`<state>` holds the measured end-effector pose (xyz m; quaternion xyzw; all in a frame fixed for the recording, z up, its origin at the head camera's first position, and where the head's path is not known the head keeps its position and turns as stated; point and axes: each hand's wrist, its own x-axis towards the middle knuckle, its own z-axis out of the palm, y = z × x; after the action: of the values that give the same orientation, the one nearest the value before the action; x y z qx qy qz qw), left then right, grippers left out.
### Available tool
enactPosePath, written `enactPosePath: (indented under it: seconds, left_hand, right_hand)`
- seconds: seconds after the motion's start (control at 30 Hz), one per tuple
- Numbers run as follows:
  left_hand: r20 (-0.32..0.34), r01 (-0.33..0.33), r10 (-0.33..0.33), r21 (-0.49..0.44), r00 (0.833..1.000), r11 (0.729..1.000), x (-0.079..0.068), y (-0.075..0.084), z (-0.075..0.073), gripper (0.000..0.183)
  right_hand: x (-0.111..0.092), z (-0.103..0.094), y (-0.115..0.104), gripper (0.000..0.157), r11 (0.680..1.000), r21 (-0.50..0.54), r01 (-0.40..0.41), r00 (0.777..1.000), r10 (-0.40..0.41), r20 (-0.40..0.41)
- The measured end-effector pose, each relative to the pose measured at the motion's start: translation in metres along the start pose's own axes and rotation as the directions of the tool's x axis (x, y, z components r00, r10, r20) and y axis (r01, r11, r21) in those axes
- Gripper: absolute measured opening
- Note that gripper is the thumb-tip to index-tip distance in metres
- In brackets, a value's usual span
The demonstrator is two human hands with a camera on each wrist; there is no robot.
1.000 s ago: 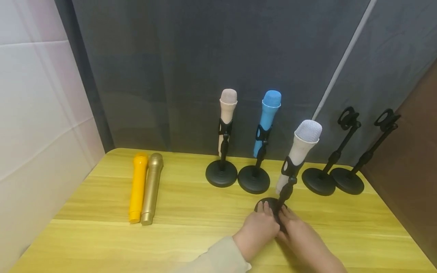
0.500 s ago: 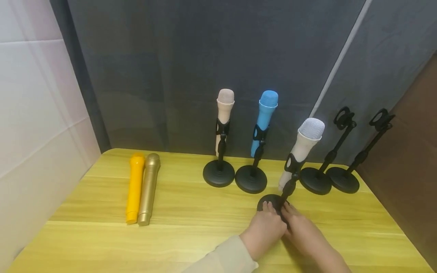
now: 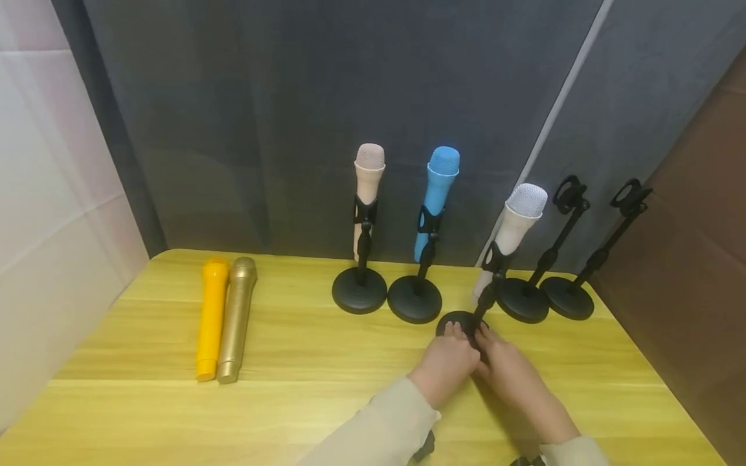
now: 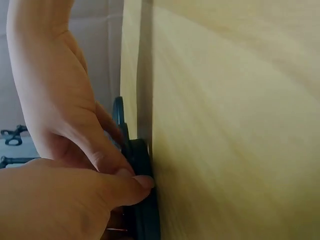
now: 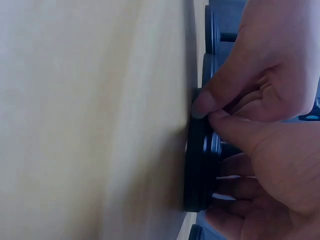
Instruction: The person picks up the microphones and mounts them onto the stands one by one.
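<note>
A white microphone (image 3: 515, 220) leans in the clip of a black desk stand, whose round base (image 3: 457, 321) is on the wooden table. My left hand (image 3: 445, 366) holds the near left side of that base, fingers over its top. My right hand (image 3: 513, 372) grips its right side. In the left wrist view both thumbs lie close together at the rim of the base (image 4: 145, 215). The right wrist view shows the base (image 5: 197, 165) low against the tabletop, fingers around it. Parts of the base are hidden under my hands.
Left of the held stand are stands with a beige microphone (image 3: 368, 178) and a blue microphone (image 3: 440, 184). Behind it to the right are two stands with bare clips (image 3: 570, 194). A yellow microphone (image 3: 211, 320) and a gold microphone (image 3: 236, 320) lie at the table's left.
Both hands have moved the stand with the white microphone away from me and to the right, closer to the row of stands. The view has shifted, so everything else appears farther left.
</note>
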<state>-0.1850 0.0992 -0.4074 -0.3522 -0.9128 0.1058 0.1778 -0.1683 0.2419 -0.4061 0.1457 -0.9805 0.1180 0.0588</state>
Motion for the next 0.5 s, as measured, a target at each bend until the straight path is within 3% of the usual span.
enactPosePath:
  seconds: [0.23,0.5]
  left_hand:
    - [0.037,0.036,-0.035,-0.021,0.999,0.999,0.011,-0.001,-0.002,0.026]
    - [0.102,0.074,-0.066,-0.074,0.993,0.994,0.026,-0.001,0.002,0.027]
  right_hand:
    - [0.013,-0.002,0.01,0.048,1.0,0.012,0.008,1.0,-0.008,0.025]
    - [0.025,-0.004,0.021,0.05,0.998,0.052,-0.046,0.996,0.041,0.083]
